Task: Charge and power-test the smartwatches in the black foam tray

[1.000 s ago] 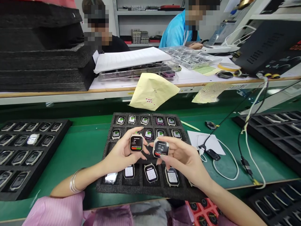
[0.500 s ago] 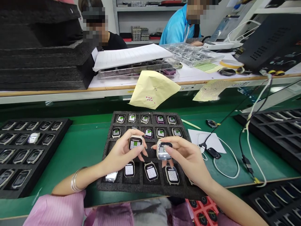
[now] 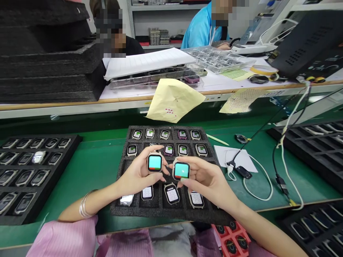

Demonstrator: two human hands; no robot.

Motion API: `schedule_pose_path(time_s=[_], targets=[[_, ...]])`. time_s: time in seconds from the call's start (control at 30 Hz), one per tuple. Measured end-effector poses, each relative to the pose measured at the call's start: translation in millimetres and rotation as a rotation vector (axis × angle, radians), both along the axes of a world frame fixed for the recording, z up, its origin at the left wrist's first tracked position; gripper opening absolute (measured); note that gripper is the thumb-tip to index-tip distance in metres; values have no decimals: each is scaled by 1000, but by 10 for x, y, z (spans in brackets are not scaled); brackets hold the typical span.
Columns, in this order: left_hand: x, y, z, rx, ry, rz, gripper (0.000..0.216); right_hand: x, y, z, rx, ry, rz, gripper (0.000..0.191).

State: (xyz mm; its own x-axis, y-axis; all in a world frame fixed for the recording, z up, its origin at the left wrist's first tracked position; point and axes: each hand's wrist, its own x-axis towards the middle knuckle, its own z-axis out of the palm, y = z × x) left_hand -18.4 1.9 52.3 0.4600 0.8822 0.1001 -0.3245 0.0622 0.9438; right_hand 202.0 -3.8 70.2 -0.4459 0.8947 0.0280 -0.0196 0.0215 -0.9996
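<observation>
My left hand holds a strapless smartwatch body whose screen glows teal with a red band below. My right hand holds a second smartwatch body with the same teal screen. Both hands hover side by side over a black foam tray on the green bench. Several more watch bodies with lit screens lie in the tray's pockets, in rows behind and in front of my hands. A silver bangle sits on my left wrist.
Black trays of watch bodies lie at left and right. A white sheet with a charging cable lies right of the foam tray. Behind a raised shelf with a yellow envelope, two other people sit working.
Both watch screens changed from dark text and a grid display to solid teal. My hands lifted and turned the watches face-up toward me, staying over the same tray.
</observation>
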Motion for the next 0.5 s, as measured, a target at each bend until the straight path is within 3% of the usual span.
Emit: schedule_pose_path(time_s=[0.17, 0.3, 0.4, 0.5], targets=[[-4, -7, -73, -29, 31, 24, 50, 59, -7, -58, 22, -60, 82, 48], [-40, -21, -160, -13, 101, -8, 64, 88, 46, -180, 41, -185, 134, 52], [-89, 4, -241, 100, 286, -26, 71, 71, 175, -318, 311, -471, 103, 51], [-126, 90, -310, 390, 653, 19, 59, 21, 338, -450, 632, -691, 146, 46]])
